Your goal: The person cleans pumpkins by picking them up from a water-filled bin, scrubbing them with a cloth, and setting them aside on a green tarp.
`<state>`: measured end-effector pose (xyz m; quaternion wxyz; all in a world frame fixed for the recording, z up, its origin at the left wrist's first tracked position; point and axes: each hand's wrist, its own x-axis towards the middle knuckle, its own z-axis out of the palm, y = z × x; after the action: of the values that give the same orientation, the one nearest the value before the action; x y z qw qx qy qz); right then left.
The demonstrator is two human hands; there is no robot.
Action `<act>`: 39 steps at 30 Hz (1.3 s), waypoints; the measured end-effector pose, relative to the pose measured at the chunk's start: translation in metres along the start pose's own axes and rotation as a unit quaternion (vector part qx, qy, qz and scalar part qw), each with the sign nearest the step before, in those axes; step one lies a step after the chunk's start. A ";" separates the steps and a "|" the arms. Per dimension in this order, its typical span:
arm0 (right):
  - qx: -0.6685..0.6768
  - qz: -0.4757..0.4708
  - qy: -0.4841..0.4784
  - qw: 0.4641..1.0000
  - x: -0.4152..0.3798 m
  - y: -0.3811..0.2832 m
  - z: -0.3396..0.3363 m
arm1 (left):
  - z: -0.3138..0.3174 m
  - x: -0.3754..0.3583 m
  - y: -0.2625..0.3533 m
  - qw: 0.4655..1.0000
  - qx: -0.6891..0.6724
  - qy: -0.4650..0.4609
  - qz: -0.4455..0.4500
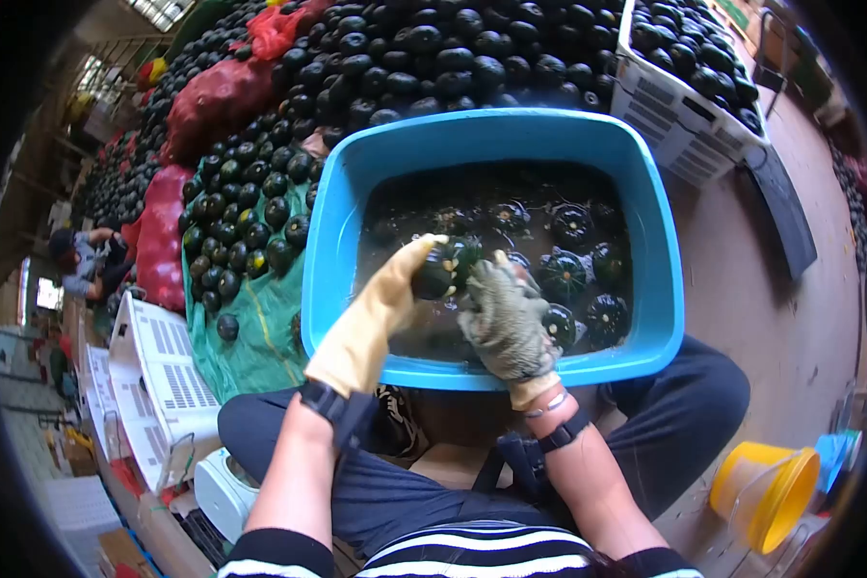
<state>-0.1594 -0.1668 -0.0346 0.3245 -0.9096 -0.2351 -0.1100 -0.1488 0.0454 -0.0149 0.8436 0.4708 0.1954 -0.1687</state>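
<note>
My left hand (380,313) wears a yellow rubber glove and grips a small dark green squash (446,267) above a blue tub (332,241). My right hand (507,318), in a grey knitted glove over a yellow one, presses against the same squash from the right. The tub holds murky water with several more dark squashes, such as one floating squash (564,275). I sit with my knees around the tub's near side.
A large heap of dark squashes (414,58) lies behind the tub on a green tarp (260,328), with red mesh sacks (217,101) among it. White crates stand at the right (679,120) and left (159,366). A yellow bucket (766,491) sits lower right. Another person (87,260) crouches far left.
</note>
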 end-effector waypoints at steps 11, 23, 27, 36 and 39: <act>0.117 -0.035 0.043 0.992 -0.017 -0.018 -0.056 | 0.069 -0.032 -0.040 0.706 0.643 0.109 0.275; 0.112 -0.055 0.006 0.992 -0.008 0.031 -0.010 | 0.115 -0.087 -0.039 0.698 0.669 0.150 0.204; -0.027 0.070 -0.104 0.992 -0.007 -0.005 -0.038 | 0.102 -0.091 -0.064 0.819 0.497 0.207 0.201; 0.149 -0.231 -0.008 0.961 0.001 -0.011 -0.043 | 0.041 -0.061 -0.065 0.848 0.446 0.064 0.279; 0.148 -0.221 -0.053 0.963 0.000 -0.002 -0.039 | 0.068 -0.081 -0.047 0.837 0.486 0.087 0.235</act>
<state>-0.1622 -0.1902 -0.0032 0.4099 -0.7813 -0.4610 -0.0952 -0.2295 -0.0285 0.0238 0.5001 0.8648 0.0446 0.0033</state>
